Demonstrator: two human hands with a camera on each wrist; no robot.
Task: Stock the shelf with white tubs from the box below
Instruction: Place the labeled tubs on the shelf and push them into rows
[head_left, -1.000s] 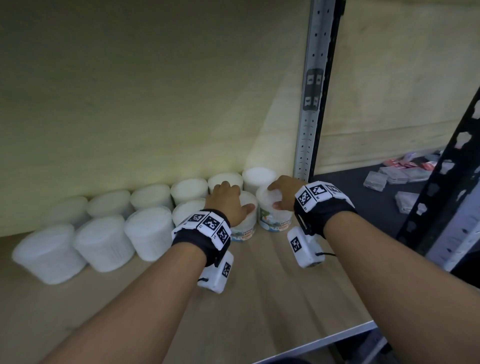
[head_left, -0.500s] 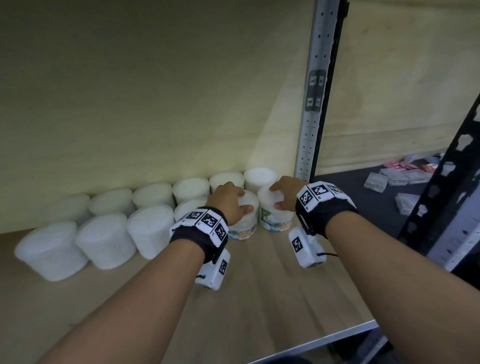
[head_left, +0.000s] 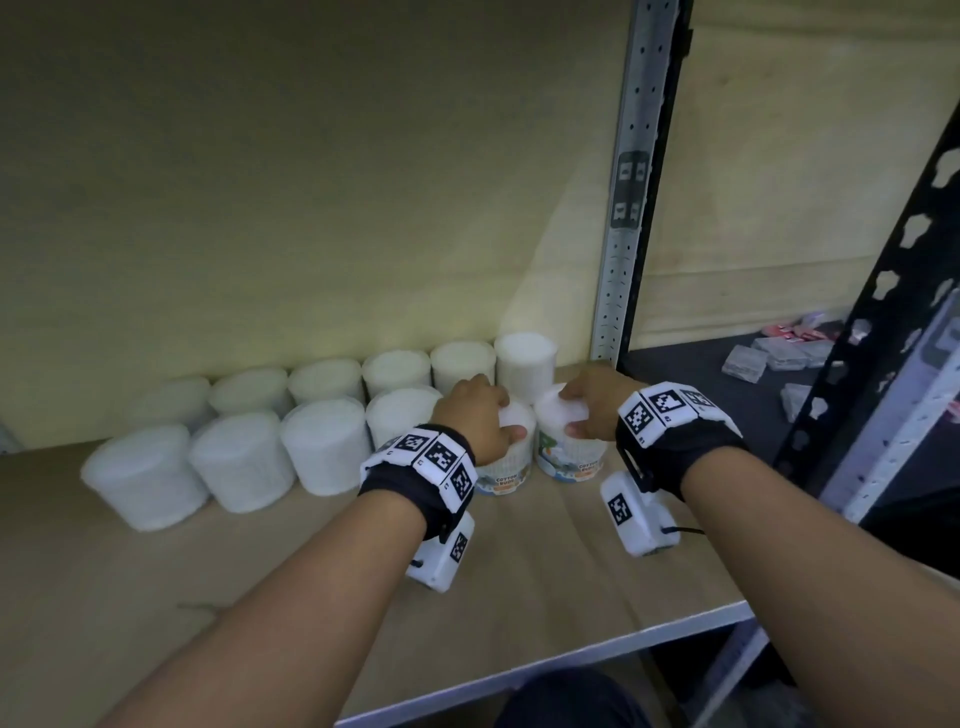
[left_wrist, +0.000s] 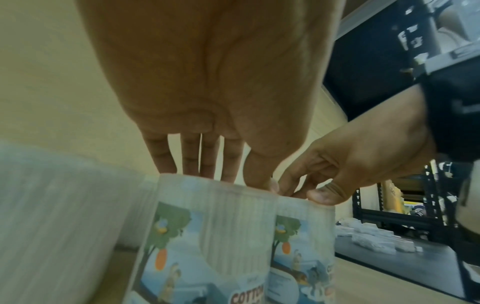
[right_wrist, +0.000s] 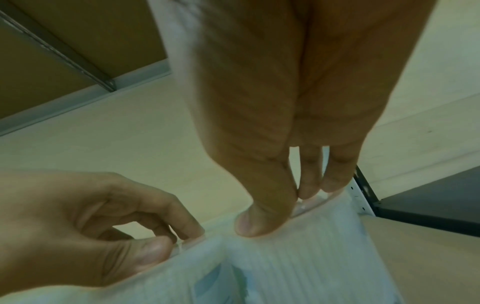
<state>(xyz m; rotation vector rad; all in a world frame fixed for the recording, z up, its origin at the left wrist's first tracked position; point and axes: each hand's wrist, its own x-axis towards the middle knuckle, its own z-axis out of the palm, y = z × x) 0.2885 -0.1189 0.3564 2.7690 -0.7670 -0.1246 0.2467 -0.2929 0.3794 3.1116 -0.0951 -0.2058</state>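
Note:
Two rows of white tubs (head_left: 322, 452) stand on the wooden shelf (head_left: 545, 571) against its back wall. At the right end of the front row stand two tubs with picture labels. My left hand (head_left: 480, 421) grips the lid of the left labelled tub (head_left: 506, 470) from above, fingers and thumb curled over its rim (left_wrist: 215, 185). Beside it, my right hand (head_left: 587, 402) grips the lid of the right labelled tub (head_left: 569, 457) the same way, thumb at the near rim (right_wrist: 262, 224). Both tubs stand upright on the shelf and touch each other.
A grey perforated upright (head_left: 631, 208) rises just right of the tubs. Beyond it a dark shelf (head_left: 691, 384) holds small clear packets (head_left: 745, 361). A black rack post (head_left: 883, 322) stands at the far right. The shelf's front edge (head_left: 571, 660) is near my forearms.
Both hands have stayed on the two labelled tubs, which have barely shifted; only the view has drifted slightly.

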